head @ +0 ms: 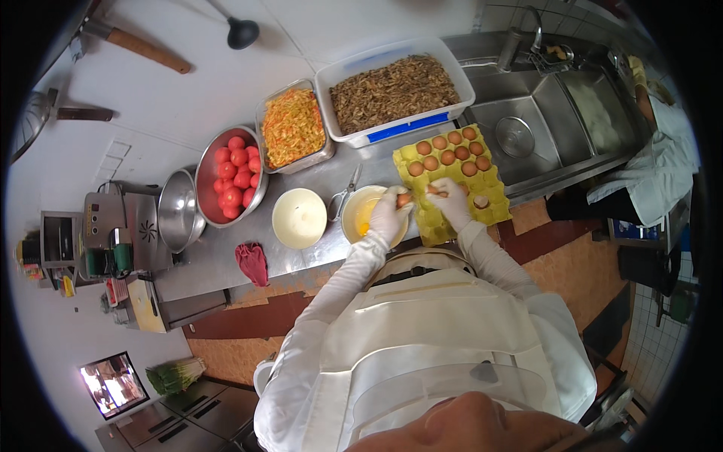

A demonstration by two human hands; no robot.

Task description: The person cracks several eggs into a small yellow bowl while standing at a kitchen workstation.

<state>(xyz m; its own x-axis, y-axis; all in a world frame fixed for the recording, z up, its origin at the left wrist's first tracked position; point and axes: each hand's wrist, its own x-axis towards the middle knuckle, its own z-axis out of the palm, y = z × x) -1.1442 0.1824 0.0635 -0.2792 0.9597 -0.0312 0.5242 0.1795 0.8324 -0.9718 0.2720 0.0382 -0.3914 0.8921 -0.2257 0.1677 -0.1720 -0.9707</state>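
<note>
My left hand (387,214), in a white glove, holds a brown egg (403,200) at the right side of a cream bowl (351,204). Raw egg with a yellow yolk (364,228) lies in that bowl, partly hidden by the hand. Over the yellow egg tray (421,217), my gloved right hand (453,204) grips a brown egg or piece of shell (436,192); the fingers cover too much to tell which. Several whole brown eggs (447,157) fill the tray's far part. A shell piece (481,201) sits in a cup near its right edge.
Scissors (345,192) lie between the bowl and a second cream bowl (299,218). Beyond stand tomatoes (232,172) in a metal bowl, shredded food (292,129) and a large plastic bin (390,133). A red cloth (252,264) lies left; a sink (531,121) and another person (655,158) are right.
</note>
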